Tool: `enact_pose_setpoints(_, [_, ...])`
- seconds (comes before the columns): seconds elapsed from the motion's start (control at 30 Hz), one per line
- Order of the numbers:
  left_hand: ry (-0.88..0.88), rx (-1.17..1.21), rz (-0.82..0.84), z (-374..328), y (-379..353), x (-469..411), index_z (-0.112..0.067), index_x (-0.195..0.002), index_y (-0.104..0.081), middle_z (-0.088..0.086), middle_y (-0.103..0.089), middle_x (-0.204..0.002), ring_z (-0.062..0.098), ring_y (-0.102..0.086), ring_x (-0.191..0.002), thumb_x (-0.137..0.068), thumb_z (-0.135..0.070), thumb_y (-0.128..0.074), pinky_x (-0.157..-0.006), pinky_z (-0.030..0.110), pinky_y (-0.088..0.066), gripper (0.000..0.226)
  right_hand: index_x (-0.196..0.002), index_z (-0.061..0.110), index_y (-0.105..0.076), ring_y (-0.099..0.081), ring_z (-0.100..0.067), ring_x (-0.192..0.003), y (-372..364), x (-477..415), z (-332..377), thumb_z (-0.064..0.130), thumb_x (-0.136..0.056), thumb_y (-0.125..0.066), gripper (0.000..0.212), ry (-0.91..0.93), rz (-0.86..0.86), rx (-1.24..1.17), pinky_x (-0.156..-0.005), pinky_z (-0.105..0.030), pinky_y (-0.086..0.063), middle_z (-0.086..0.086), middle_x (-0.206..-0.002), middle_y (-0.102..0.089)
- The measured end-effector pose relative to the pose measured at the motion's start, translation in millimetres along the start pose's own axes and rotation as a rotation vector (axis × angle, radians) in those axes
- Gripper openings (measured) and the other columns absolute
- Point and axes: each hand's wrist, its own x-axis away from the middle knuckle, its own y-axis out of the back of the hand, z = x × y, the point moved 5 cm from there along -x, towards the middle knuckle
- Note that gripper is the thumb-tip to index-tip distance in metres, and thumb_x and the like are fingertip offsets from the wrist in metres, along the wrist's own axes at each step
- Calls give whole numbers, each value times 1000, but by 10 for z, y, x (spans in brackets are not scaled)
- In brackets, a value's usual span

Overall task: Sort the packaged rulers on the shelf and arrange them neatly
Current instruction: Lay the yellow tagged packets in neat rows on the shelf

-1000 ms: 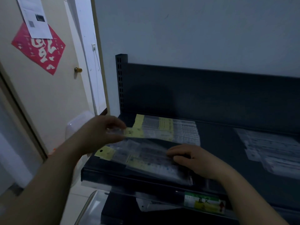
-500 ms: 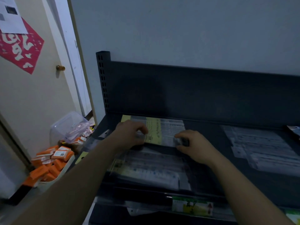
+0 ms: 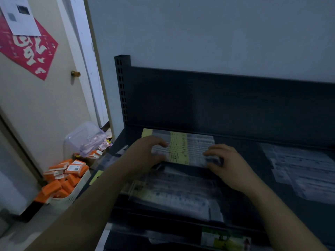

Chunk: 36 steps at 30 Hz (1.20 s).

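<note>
Clear-plastic packaged rulers (image 3: 183,149) lie stacked at mid-frame on the dark shelf (image 3: 243,154); the left hand (image 3: 143,153) and right hand (image 3: 228,165) grip their two ends, fingers curled onto the packs.

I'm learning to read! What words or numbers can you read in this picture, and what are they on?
Nothing reads clearly.
Red poster on the door: big white signs, too stylised to read.
White paper above it: print too small.
Ruler packs: yellow label blurred.
Shelf tag: blurred.
Orange boxes: labels too small.
</note>
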Motion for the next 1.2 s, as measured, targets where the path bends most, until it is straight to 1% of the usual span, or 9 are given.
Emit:
enact_pose_setpoints(0.1, [34,28,-101,-22,137,208,-28,-117,-62,-18,-55,-109,-5,-49,-96,-89,-30,-64,-79,12,-35,28,-107,31,-67,-54,1,-107,-1,93,236,31,-81,-73,27,-10,220,-142,-96,-19,-44,22,-111,-60])
enact_pose_setpoints(0.2, [91,92,-171,40,215,461,-28,-111,-64,-17,-61,-100,-9,-53,-89,-89,-29,-63,-74,9,-38,22,-117,33,-62,-55,7,-104,-91,205,391,39,-76,-76,43,-58,444,-105,-90,-11,-44,23,-113,-58])
enact_pose_setpoints(0.37, [180,93,-201,171,191,826,-27,-112,-62,-15,-55,-101,-8,-47,-90,-91,-27,-59,-73,16,-37,21,-114,29,-64,-58,1,-94,-120,233,483,34,-79,-75,37,-85,504,-95,-82,-14,-50,14,-105,-61])
enact_pose_setpoints(0.53, [189,120,-337,178,233,998,-25,-115,-62,-18,-54,-105,-5,-49,-96,-90,-27,-60,-73,9,-34,25,-102,27,-67,-60,2,-88,-101,252,516,30,-78,-74,26,-76,407,-129,-77,-13,-52,15,-98,-63])
enact_pose_setpoints(0.7, [198,133,-438,98,325,1066,-26,-102,-64,-19,-56,-92,-12,-49,-85,-86,-26,-67,-69,7,-33,17,-94,34,-62,-61,-2,-82,-98,302,520,23,-75,-74,25,-75,251,-229,-72,-17,-53,10,-94,-65])
enact_pose_setpoints(0.9, [290,356,-441,-13,213,1022,-28,-104,-58,-13,-62,-95,0,-60,-88,-80,-36,-72,-68,17,-46,29,-95,31,-60,-60,-5,-76,-89,293,627,16,-76,-74,28,-53,84,-343,-68,-16,-51,11,-89,-62])
enact_pose_setpoints(1.03, [309,455,-442,-109,186,953,-23,-100,-60,-11,-62,-94,0,-61,-84,-80,-44,-68,-64,14,-45,29,-94,32,-57,-50,-7,-63,-112,289,708,17,-78,-73,27,-65,67,-369,-57,-15,-45,2,-85,-58])
enact_pose_setpoints(1.1, [282,500,-360,-181,102,867,-24,-94,-65,-11,-66,-92,2,-63,-85,-85,-46,-61,-70,19,-49,24,-94,32,-56,-52,-8,-65,-153,285,802,17,-78,-73,28,-49,101,-404,-59,-17,-47,2,-91,-59])
enact_pose_setpoints(1.2, [309,656,-374,-201,63,792,-19,-89,-69,-4,-69,-84,3,-65,-75,-94,-31,-57,-64,15,-51,17,-101,35,-56,-61,-2,-78,-212,288,909,19,-79,-74,33,-8,165,-427,-71,-19,-53,14,-100,-59])
